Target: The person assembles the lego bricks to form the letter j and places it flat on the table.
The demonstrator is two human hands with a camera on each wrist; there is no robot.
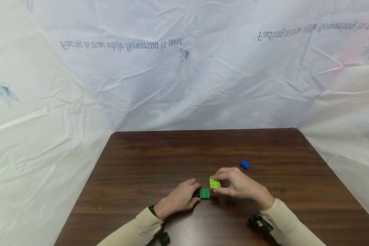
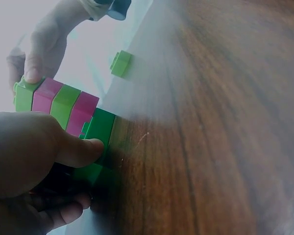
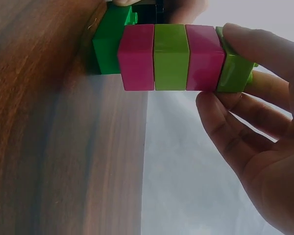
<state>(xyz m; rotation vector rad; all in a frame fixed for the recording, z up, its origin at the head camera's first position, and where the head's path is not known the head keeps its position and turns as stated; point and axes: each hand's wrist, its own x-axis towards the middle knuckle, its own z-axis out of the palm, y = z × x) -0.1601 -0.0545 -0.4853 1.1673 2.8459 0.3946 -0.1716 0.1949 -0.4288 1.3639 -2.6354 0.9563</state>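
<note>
In the head view, my left hand (image 1: 180, 196) holds a black brick (image 1: 197, 193) and a dark green brick (image 1: 204, 193) low on the table. Its thumb presses the dark green brick (image 2: 102, 128) in the left wrist view. My right hand (image 1: 238, 183) pinches the lime brick (image 1: 215, 183) topping a tower. Below that lime brick (image 3: 235, 68), the right wrist view shows a pink brick (image 3: 204, 58), another lime brick (image 3: 171, 58) and a bottom pink brick (image 3: 136, 58). The tower's foot overlaps the dark green brick in view; whether they are joined, I cannot tell.
A blue brick (image 1: 245, 164) lies on the brown wooden table (image 1: 160, 150), beyond my right hand. One loose brick (image 2: 121, 63) looks green in the left wrist view. White printed sheeting (image 1: 184, 85) hangs behind the table and along its sides.
</note>
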